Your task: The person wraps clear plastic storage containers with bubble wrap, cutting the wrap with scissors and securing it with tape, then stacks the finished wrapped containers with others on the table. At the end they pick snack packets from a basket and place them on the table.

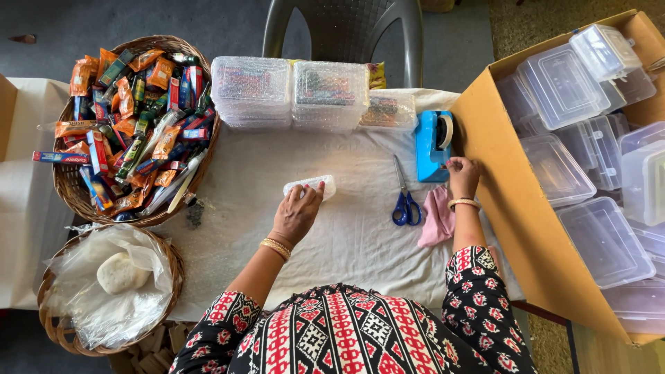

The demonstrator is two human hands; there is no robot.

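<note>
My left hand (296, 213) rests palm down on a small bundle wrapped in bubble wrap (313, 185) in the middle of the white cloth on the table (346, 235). My right hand (462, 176) reaches to the lower edge of a blue tape dispenser (433, 144) and its fingertips touch the dispenser's base. Blue-handled scissors (404, 195) lie between the two hands. A pink cloth (437, 217) lies just under my right wrist.
A wicker basket (69, 187) of small coloured packets stands at the left. Below it a second basket (55, 332) holds clear plastic and a white round piece. Bubble-wrapped boxes (291, 93) line the far edge. At the right, a cardboard box (499, 166) holds clear plastic containers. A grey chair (346, 28) stands behind.
</note>
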